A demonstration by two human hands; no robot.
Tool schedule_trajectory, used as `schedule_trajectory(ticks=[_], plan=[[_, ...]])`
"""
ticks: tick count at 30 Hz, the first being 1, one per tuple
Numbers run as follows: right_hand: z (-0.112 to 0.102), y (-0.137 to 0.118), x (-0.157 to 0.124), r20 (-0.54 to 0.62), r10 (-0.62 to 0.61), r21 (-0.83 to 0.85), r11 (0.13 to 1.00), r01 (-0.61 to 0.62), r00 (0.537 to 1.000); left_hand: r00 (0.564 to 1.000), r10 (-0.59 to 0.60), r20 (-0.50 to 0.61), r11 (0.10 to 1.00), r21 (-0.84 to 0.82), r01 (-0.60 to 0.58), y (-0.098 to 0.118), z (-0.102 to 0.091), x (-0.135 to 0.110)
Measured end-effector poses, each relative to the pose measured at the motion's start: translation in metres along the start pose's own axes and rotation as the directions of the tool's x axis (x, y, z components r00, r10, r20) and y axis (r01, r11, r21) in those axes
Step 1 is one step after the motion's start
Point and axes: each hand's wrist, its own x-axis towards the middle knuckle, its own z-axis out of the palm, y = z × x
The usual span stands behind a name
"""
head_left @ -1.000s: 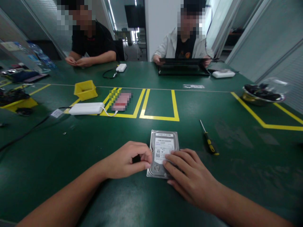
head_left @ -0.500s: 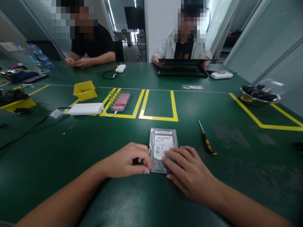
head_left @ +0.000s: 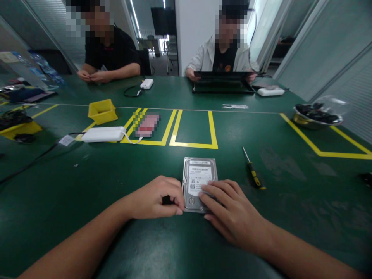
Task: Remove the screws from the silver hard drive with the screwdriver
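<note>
A silver hard drive (head_left: pixel 188 195) with a white printed label lies face up on the green table, in the middle in front of me. My left hand (head_left: pixel 161 197) is curled at its lower left corner, thumb and bent forefinger closed against the edge. Across the drive's lower right part rests my right hand (head_left: pixel 229 211), fingers stretched over the label and thumb off by the near edge. Its fingers cover part of the label. To the right of the drive lies a screwdriver (head_left: pixel 253 174) with a black and yellow handle.
Ahead are yellow tape outlines (head_left: pixel 213 130), a yellow bin (head_left: pixel 102 112), a white power bank (head_left: pixel 103 134) cabled to a blurred pink device (head_left: pixel 147 126). A metal bowl (head_left: pixel 316 116) of dark parts stands right. Two people sit opposite; one holds a black panel (head_left: pixel 223 82).
The view has shifted very slightly. Both hands and the hard drive keep the same places relative to each other.
</note>
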Motion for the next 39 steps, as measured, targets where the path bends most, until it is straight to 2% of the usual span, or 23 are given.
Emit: schedule_trajectory(ticks=[7, 13, 27, 35, 39], plan=[[-0.001, -0.001, 0.000, 0.017, 0.005, -0.007, 1.000, -0.005, 1.000, 1.000, 0.009, -0.001, 1.000, -0.009, -0.009, -0.002, 0.000, -0.001], [-0.002, -0.001, 0.000, 0.016, 0.001, -0.004, 1.000, -0.001, 1.000, 0.999, -0.035, -0.039, 0.999, -0.004, 0.035, -0.003, 0.003, -0.003], [-0.002, 0.000, 0.001, 0.008, -0.009, -0.039, 0.999, 0.010, 1.000, 1.000, -0.019, -0.018, 1.000, -0.015, 0.019, -0.004, 0.003, -0.001], [-0.013, 0.003, 0.004, -0.088, -0.073, -0.109, 0.992, 0.063, 0.994, 0.999, -0.033, -0.021, 0.999, 0.027, 0.033, -0.002, 0.003, -0.002], [-0.026, 0.013, 0.003, -0.177, 0.029, -0.284, 0.955, -0.079, 0.984, 0.999, -0.041, -0.029, 0.999, 0.023, 0.041, -0.001, 0.003, -0.001]])
